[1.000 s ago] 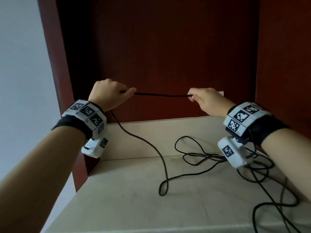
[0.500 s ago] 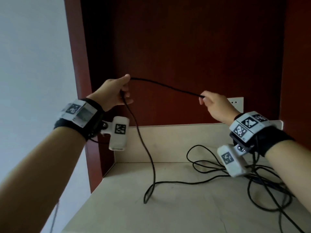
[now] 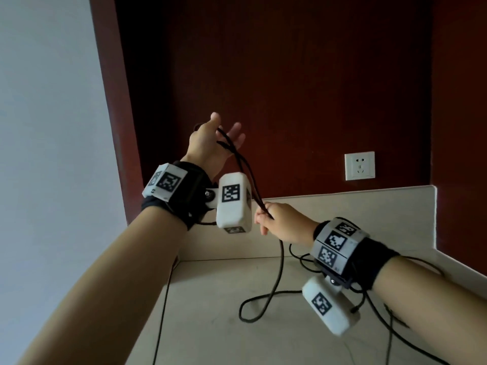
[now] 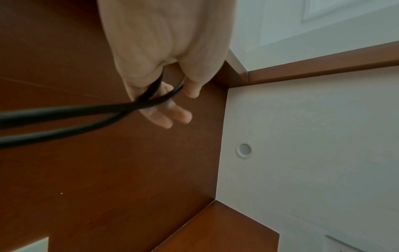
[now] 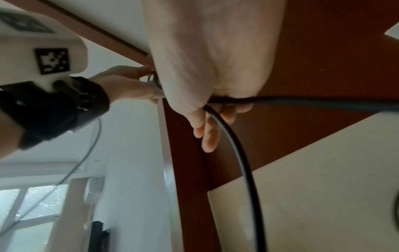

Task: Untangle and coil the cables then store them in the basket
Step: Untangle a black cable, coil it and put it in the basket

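A thin black cable (image 3: 247,175) runs in two strands from my raised left hand (image 3: 218,138) down to my right hand (image 3: 274,219). The left hand's fingers are straight, and the cable (image 4: 86,109) is looped across its palm (image 4: 164,95), passing by the thumb. Just below the left wrist camera, my right hand (image 5: 207,109) pinches the cable (image 5: 233,136). From there it drops to a loop (image 3: 253,309) on the counter. More black cable lies tangled (image 3: 300,259) behind my right wrist. No basket is in view.
The beige countertop (image 3: 237,338) fills a corner with a low backsplash and dark red wood panels behind. A white wall socket (image 3: 359,165) sits on the back panel. The counter's left edge drops off by a grey wall; a thin wire (image 3: 160,312) hangs there.
My left hand rose and straightened its fingers, with the cable now looped round it. My right hand came down and left to under the left wrist, still pinching the cable.
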`<state>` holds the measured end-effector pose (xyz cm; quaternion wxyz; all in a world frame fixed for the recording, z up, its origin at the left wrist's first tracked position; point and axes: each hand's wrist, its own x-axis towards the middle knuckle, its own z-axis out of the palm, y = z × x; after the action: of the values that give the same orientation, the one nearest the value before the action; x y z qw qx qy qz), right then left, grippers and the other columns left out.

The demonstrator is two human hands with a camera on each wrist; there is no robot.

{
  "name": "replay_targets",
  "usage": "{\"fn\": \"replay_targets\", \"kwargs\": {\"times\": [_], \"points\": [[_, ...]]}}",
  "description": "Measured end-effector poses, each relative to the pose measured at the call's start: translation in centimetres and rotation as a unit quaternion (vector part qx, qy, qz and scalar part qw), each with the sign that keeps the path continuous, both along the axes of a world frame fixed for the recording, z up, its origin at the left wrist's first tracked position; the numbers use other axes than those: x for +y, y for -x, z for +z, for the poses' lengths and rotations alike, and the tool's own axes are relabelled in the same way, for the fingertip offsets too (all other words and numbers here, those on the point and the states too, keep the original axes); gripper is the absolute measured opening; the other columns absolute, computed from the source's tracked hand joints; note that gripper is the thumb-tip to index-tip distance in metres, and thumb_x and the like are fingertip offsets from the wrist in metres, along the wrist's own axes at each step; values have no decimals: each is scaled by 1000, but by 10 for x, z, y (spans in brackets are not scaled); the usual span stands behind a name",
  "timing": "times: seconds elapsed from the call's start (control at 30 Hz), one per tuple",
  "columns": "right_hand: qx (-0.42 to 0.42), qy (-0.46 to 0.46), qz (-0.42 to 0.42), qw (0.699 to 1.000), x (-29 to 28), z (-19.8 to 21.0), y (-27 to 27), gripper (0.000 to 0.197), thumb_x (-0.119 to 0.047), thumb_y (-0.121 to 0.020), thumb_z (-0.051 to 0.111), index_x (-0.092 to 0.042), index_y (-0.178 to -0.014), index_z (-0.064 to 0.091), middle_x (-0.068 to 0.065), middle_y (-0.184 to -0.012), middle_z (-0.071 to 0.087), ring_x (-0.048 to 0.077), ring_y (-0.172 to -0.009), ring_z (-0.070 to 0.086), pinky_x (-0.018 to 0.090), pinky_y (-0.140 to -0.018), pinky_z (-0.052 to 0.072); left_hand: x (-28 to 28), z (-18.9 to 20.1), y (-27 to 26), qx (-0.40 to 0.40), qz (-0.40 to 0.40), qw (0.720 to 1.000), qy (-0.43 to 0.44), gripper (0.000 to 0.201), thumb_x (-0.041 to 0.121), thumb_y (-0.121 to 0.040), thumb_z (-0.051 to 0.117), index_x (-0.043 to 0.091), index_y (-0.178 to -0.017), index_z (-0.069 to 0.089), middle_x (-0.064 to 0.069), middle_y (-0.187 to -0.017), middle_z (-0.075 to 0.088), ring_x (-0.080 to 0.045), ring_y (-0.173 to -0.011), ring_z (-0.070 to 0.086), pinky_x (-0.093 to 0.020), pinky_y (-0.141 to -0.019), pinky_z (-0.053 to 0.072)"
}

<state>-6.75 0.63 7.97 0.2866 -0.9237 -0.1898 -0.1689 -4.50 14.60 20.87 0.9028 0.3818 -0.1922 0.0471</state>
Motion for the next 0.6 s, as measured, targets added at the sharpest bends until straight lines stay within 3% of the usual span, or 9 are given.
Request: {"fn": "replay_targets", "kwargs": {"times": [0.03,0.1,0.17,0.27,0.33,0.4,0.43,0.53,0.6], "points": [[14,8,4,1000,-6,0,6,22,-17,-100,36,-17,-84,51,-5,-66,58,7,-63,55,12,-62,37,3,1,2,-7,-2,1000,14,12,16,-100,46,8,-90,47,-1,-80,45,-7,-44,54,-26,-49,50],[41,14,6,999,-20,-1,10,22,-16,-101,35,-20,-85,50,-6,-58,54,3,-50,48,15,-58,38,15,3,-3,-23,-4,1000,21,30,11,-102,36,15,-73,39,3,-65,32,-3,-31,33,-15,-34,31],[53,32,-13,998,-39,-1,9,26,-18,-100,35,-23,-80,51,-5,-54,50,7,-48,46,19,-59,40,29,5,-8,-45,15,999,3,32,14,-103,31,18,-71,36,4,-62,30,-3,-29,24,-15,-30,22],[77,71,-68,992,-77,3,10,28,-20,-100,37,-23,-78,53,-2,-56,47,9,-45,42,15,-49,35,55,4,-13,-71,117,988,-74,33,20,-104,31,20,-70,33,5,-58,30,-3,-32,23,-15,-32,19],[91,96,-132,982,-103,6,15,27,-20,-100,36,-21,-79,54,-3,-59,45,8,-47,39,15,-47,33,75,-1,-15,-93,209,960,-162,31,20,-103,32,21,-72,28,5,-59,28,-2,-32,24,-14,-32,19],[87,84,-192,974,-123,11,22,27,-20,-100,36,-19,-81,54,-3,-60,45,9,-49,39,16,-46,32,91,-11,-15,-100,251,924,-271,31,22,-101,31,21,-71,27,2,-62,27,-2,-30,27,-12,-32,20],[77,83,-213,970,-126,13,25,27,-20,-101,36,-18,-80,54,-2,-61,45,9,-49,39,15,-44,31,96,-20,-15,-120,285,883,-353,29,24,-101,33,19,-72,31,0,-62,29,-3,-31,32,-14,-32,23],[19,105,-226,968,-110,22,25,22,-15,-99,39,-12,-85,55,-2,-67,47,9,-50,38,14,-41,27,93,-50,-10,-260,405,653,-585,21,29,-94,54,9,-94,50,-6,-71,54,-18,-58,53,-30,-54,40],[-17,114,-200,973,-85,28,21,18,-12,-98,42,-12,-89,57,-5,-66,45,6,-51,37,15,-42,28,75,-64,-2,-316,369,582,-652,37,44,-87,61,11,-101,53,-8,-75,62,-28,-71,61,-35,-64,47]]}}
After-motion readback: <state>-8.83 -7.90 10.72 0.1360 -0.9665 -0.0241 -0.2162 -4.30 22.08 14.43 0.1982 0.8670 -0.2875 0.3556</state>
